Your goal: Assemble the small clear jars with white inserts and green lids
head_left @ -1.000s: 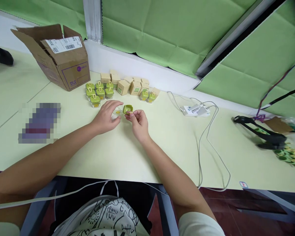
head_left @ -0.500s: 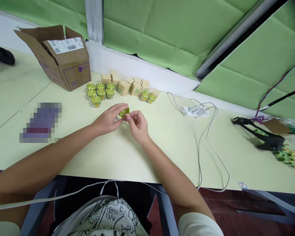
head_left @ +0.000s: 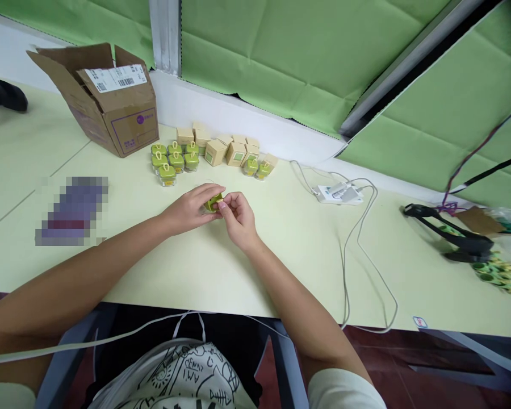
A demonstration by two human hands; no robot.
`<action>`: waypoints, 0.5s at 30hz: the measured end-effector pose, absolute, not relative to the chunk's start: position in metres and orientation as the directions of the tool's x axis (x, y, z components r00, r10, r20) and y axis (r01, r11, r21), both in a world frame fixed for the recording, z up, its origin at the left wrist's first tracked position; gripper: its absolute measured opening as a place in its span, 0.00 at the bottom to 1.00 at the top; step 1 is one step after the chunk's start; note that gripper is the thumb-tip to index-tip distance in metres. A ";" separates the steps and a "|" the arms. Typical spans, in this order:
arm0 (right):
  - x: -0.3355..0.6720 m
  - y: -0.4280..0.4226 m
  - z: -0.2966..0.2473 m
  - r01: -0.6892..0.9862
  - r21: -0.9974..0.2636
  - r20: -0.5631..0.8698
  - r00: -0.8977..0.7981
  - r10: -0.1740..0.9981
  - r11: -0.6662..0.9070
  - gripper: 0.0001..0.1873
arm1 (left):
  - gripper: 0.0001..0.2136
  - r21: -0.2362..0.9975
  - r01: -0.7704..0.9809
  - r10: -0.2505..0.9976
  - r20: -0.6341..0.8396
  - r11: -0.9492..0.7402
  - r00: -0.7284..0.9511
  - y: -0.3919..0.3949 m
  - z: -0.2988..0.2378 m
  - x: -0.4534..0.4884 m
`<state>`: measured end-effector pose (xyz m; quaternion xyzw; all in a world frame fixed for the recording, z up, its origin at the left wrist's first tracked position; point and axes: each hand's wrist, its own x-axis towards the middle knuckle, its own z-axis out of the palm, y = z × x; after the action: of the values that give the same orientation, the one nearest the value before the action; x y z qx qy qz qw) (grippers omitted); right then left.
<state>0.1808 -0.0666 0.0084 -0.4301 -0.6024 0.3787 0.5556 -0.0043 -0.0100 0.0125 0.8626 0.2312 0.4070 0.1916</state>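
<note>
Left hand cupped around small green cap, cannot tell if gripping; right hand pinches cap's edge; light, even fingertip pressure should limit slipping

A large cardboard box is standing with its flaps open on the table, a white shipping label showing on one flap. Creased green sheets are hanging behind. A white power strip is lying near the wall, white cables looping toward the front edge. A pixelated purplish object is lying at the left.
</note>
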 end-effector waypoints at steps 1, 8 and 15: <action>0.180 -0.067 0.009 0.080 -0.938 0.337 -0.010 0.941 0.337 0.20 | 0.23 0.519 0.239 0.553 0.616 -0.821 0.561 -0.010 0.012 -0.004; 0.182 -0.064 0.017 0.035 -0.954 0.299 0.140 0.944 0.297 0.22 | 0.21 0.534 0.296 0.604 0.616 -0.792 0.507 -0.011 0.015 -0.006; 0.189 -0.060 0.019 0.000 -0.975 0.218 0.193 0.957 0.222 0.20 | 0.21 0.567 0.326 0.648 0.586 -0.757 0.485 -0.013 0.019 -0.006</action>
<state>0.1892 -0.0597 0.0194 -0.4818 -0.4963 0.3962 0.6038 -0.0057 -0.0129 0.0188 0.8398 0.2902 0.4161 0.1936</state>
